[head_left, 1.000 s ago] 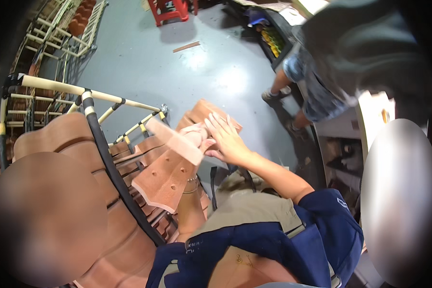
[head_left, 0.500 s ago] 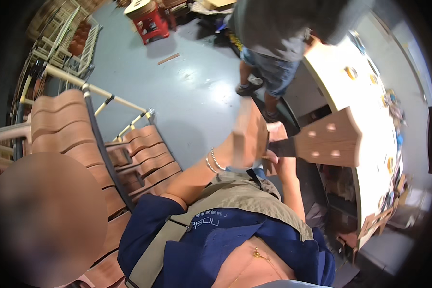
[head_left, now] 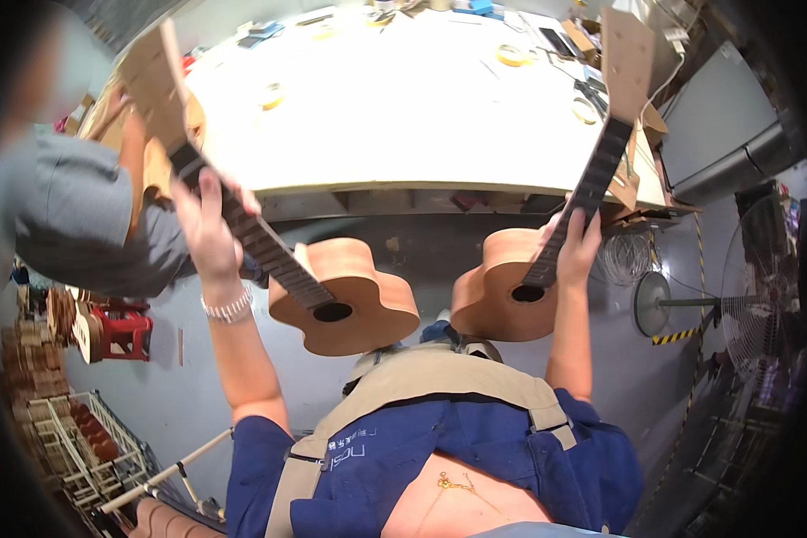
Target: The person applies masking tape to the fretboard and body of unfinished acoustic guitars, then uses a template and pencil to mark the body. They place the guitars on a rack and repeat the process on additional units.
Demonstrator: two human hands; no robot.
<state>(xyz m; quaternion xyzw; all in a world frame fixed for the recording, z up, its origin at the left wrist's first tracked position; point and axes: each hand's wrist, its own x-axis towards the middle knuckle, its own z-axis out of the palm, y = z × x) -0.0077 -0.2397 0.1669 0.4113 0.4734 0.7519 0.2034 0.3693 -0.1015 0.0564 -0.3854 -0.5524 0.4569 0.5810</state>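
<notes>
Two unfinished small wooden guitars, ukulele-like, hang tilted in front of my waist, one in each hand. My left hand (head_left: 211, 233) is wrapped round the dark neck of the left ukulele (head_left: 368, 287). Its pale headstock points up and left over the table's edge. Round the neck of the right ukulele (head_left: 489, 278) my right hand (head_left: 577, 247) is closed, lower down near the body. That one's headstock rises to the upper right. Neither instrument shows strings, and both round soundholes face me. The bodies are apart from each other.
Ahead stands a white worktable (head_left: 377, 134) with tape rolls (head_left: 512, 56), scissors and a phone (head_left: 556, 41). A co-worker in a grey shirt (head_left: 72, 197) is close on the left. A fan (head_left: 753, 296) stands at right. Behind left are a red stool (head_left: 124, 334) and racks (head_left: 90, 448).
My view has turned from the racks and floor to face the worktable. My hands, close together before, are now spread wide, with the two ukuleles apart and headstocks raised.
</notes>
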